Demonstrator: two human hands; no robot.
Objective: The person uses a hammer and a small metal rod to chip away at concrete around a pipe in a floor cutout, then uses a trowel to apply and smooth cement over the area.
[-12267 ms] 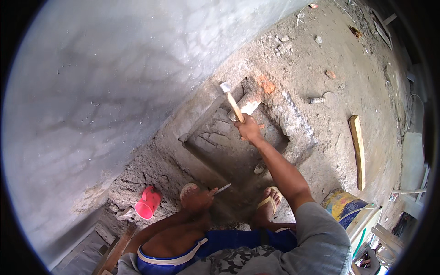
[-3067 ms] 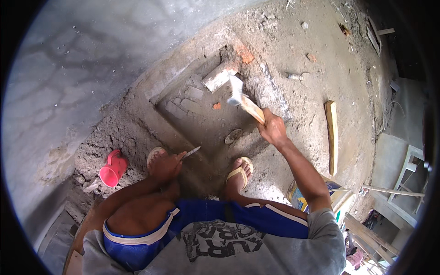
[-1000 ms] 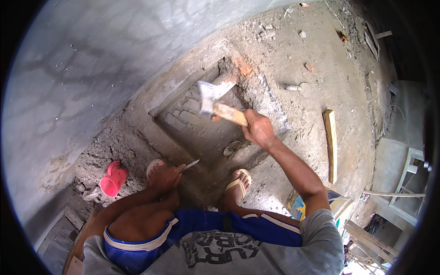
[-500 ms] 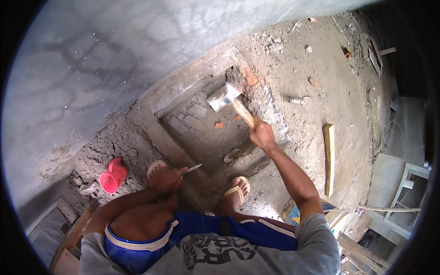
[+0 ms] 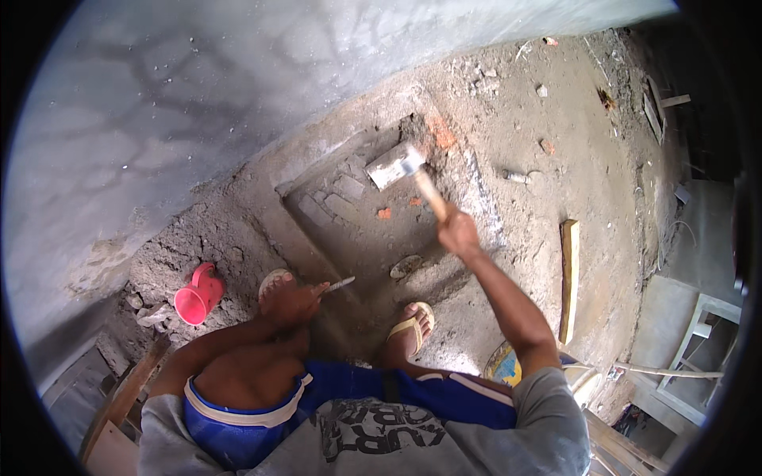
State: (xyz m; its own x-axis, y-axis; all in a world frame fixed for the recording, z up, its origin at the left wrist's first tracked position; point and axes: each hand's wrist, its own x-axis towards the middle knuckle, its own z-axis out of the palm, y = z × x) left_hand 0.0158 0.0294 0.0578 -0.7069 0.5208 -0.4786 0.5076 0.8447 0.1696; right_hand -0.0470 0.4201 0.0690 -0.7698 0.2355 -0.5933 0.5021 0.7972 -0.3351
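My right hand is closed round the wooden handle of a hammer. Its metal head, slightly blurred, hangs over the right end of a pale flat slab in a shallow rectangular pit; whether they touch I cannot tell. Down by my left foot, my left hand grips a slim metal chisel, its tip pointing right over the pit's near corner. Grey brick-like pieces and small orange fragments lie on the pit floor.
A red plastic mug lies tipped on rubble to my left. The grey wall rises beyond the pit. On the right lie a wooden batten and a small pale cylinder. A bucket stands beside my right leg.
The hammer head has shifted slightly right relative to the pale slab. My left hand still holds the chisel in nearly the same place. The whole view has shifted a little.
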